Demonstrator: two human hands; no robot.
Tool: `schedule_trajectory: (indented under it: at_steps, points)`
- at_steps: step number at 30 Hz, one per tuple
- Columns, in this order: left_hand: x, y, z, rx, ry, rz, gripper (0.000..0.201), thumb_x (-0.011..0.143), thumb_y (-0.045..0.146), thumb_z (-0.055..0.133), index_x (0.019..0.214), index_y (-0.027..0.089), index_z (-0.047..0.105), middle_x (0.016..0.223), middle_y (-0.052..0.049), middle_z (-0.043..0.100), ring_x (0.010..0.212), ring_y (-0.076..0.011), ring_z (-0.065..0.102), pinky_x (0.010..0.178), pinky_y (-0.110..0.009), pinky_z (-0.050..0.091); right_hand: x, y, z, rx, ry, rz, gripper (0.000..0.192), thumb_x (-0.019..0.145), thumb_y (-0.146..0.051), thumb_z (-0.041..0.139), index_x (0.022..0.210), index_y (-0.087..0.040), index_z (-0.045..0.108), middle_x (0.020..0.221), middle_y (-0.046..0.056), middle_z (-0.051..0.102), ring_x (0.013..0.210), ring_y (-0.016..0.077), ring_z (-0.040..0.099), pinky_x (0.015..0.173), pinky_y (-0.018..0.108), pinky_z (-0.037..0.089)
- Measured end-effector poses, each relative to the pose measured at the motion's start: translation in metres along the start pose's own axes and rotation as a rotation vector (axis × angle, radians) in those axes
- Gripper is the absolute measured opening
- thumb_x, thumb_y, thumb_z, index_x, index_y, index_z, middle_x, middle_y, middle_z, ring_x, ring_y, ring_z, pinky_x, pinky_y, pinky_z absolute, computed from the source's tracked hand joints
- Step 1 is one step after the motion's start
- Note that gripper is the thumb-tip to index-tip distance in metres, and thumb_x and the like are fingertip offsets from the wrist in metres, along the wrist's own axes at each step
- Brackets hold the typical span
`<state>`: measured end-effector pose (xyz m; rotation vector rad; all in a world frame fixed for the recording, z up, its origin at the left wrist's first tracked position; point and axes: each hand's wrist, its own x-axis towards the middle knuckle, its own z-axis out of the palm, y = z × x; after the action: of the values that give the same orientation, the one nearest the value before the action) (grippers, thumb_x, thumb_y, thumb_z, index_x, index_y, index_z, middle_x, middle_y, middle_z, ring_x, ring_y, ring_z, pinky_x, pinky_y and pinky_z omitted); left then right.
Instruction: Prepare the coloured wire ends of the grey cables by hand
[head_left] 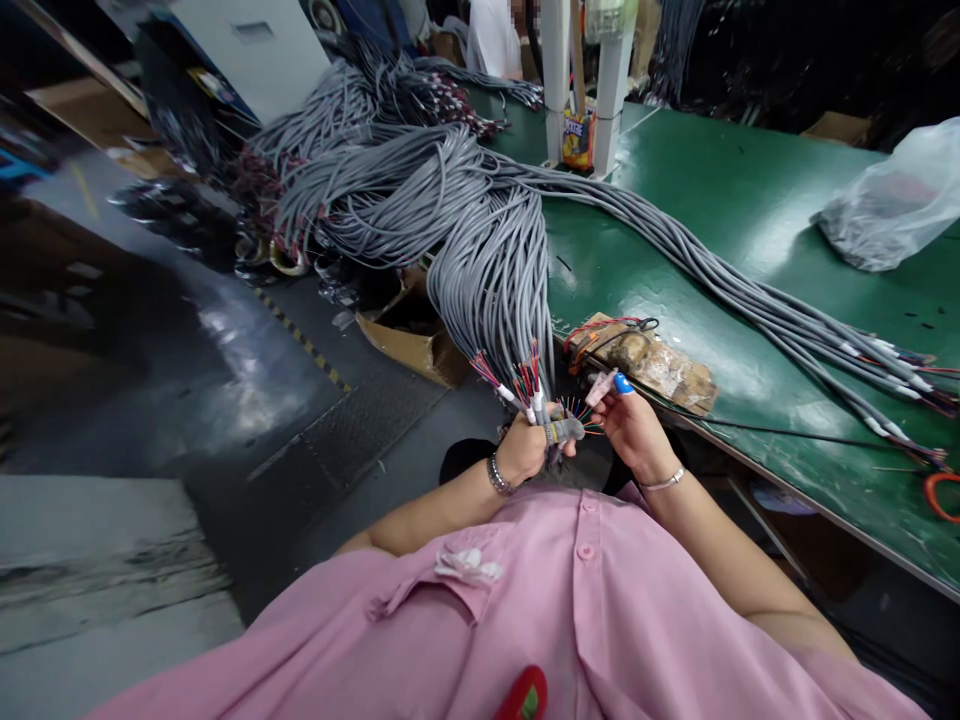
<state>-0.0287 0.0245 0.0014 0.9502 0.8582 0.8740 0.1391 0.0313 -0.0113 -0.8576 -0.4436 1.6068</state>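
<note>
— What's in the left hand (523,447)?
— Its fingers are closed around the end of one grey cable (562,431), just off the near edge of the green desk (750,210) — coloured wires (581,410) fan out from the cut end.
— And the right hand (631,425)?
— Just beside it, fingers pinched at those wires, a blue cap (623,383) on one fingertip.
— Around them?
— A big bundle of grey cables (487,250) hangs over the desk edge; a clear plastic bag (896,200) lies far right.
</note>
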Motion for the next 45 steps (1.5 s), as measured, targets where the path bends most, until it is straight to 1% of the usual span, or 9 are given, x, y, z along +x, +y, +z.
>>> schedule_trajectory:
  at_steps: [11, 16, 19, 25, 30, 33, 39, 42, 45]
  points:
    - [0.009, 0.000, 0.009, 0.015, 0.070, -0.003, 0.028, 0.068, 0.039, 0.072, 0.062, 0.013, 0.065, 0.048, -0.003, 0.060, 0.041, -0.0099, 0.050, 0.042, -0.022, 0.034, 0.002, 0.002, 0.003, 0.013, -0.063, 0.022, 0.032, 0.077, -0.050, 0.070, 0.084, -0.019, 0.068, 0.070, 0.000, 0.063, 0.058, 0.0116, 0.052, 0.055, 0.026, 0.045]
    - [0.010, -0.002, 0.008, 0.041, 0.082, 0.001, 0.028, 0.068, 0.038, 0.073, 0.059, 0.013, 0.064, 0.046, -0.002, 0.059, 0.038, -0.0084, 0.047, 0.045, -0.022, 0.037, 0.004, 0.003, 0.007, 0.065, -0.030, -0.008, 0.031, 0.072, -0.048, 0.076, 0.078, -0.019, 0.067, 0.067, -0.001, 0.062, 0.057, 0.0106, 0.051, 0.053, 0.024, 0.044]
    - [0.010, -0.005, 0.007, 0.051, 0.066, 0.006, 0.028, 0.069, 0.037, 0.073, 0.058, 0.013, 0.064, 0.046, -0.002, 0.059, 0.038, -0.0075, 0.046, 0.045, -0.022, 0.037, 0.004, 0.006, 0.006, 0.071, -0.018, -0.007, 0.032, 0.072, -0.049, 0.075, 0.081, -0.019, 0.068, 0.071, 0.000, 0.065, 0.059, 0.0105, 0.053, 0.054, 0.023, 0.044]
    - [0.001, -0.004, 0.005, 0.028, 0.073, 0.025, 0.029, 0.069, 0.039, 0.072, 0.060, 0.013, 0.064, 0.047, -0.002, 0.059, 0.041, -0.0091, 0.049, 0.046, -0.023, 0.039, 0.004, 0.006, -0.003, 0.125, -0.057, 0.103, 0.045, 0.073, -0.065, 0.065, 0.083, -0.021, 0.068, 0.084, 0.003, 0.070, 0.066, 0.0129, 0.060, 0.058, 0.025, 0.049]
    - [-0.002, -0.003, 0.008, 0.004, 0.124, 0.048, 0.028, 0.070, 0.040, 0.071, 0.062, 0.013, 0.065, 0.049, -0.002, 0.060, 0.042, -0.0096, 0.050, 0.045, -0.023, 0.037, 0.003, 0.004, -0.003, 0.081, -0.054, 0.045, 0.028, 0.079, -0.048, 0.068, 0.084, -0.021, 0.068, 0.079, 0.001, 0.068, 0.064, 0.0111, 0.057, 0.056, 0.023, 0.048]
    - [0.000, -0.003, 0.012, -0.001, 0.151, 0.073, 0.027, 0.071, 0.039, 0.070, 0.062, 0.014, 0.064, 0.049, -0.002, 0.060, 0.045, -0.0106, 0.052, 0.045, -0.022, 0.036, 0.002, 0.004, -0.001, 0.041, -0.052, -0.006, 0.025, 0.081, -0.044, 0.067, 0.085, -0.019, 0.068, 0.077, 0.001, 0.066, 0.062, 0.0102, 0.055, 0.056, 0.022, 0.047]
    - [0.004, -0.002, 0.018, 0.028, 0.174, 0.052, 0.031, 0.070, 0.041, 0.070, 0.056, 0.015, 0.060, 0.049, -0.002, 0.060, 0.042, -0.0090, 0.048, 0.043, -0.022, 0.033, 0.008, 0.009, -0.001, 0.026, -0.019, -0.043, 0.036, 0.080, -0.055, 0.063, 0.084, -0.019, 0.068, 0.082, 0.003, 0.069, 0.063, 0.0118, 0.057, 0.057, 0.025, 0.048]
    - [0.004, -0.002, 0.019, 0.027, 0.162, 0.051, 0.034, 0.069, 0.042, 0.070, 0.053, 0.015, 0.058, 0.048, -0.002, 0.059, 0.040, -0.0084, 0.046, 0.042, -0.023, 0.032, 0.010, 0.010, 0.002, 0.058, -0.021, 0.001, 0.041, 0.076, -0.059, 0.065, 0.085, -0.020, 0.067, 0.084, 0.003, 0.070, 0.060, 0.0122, 0.057, 0.056, 0.027, 0.048]
    - [0.005, -0.002, 0.019, 0.020, 0.151, 0.057, 0.035, 0.070, 0.043, 0.070, 0.052, 0.014, 0.058, 0.047, -0.002, 0.058, 0.038, -0.0081, 0.045, 0.040, -0.022, 0.030, 0.011, 0.008, 0.006, 0.108, -0.053, 0.061, 0.043, 0.072, -0.060, 0.069, 0.087, -0.020, 0.067, 0.077, 0.002, 0.069, 0.056, 0.0128, 0.056, 0.054, 0.027, 0.049]
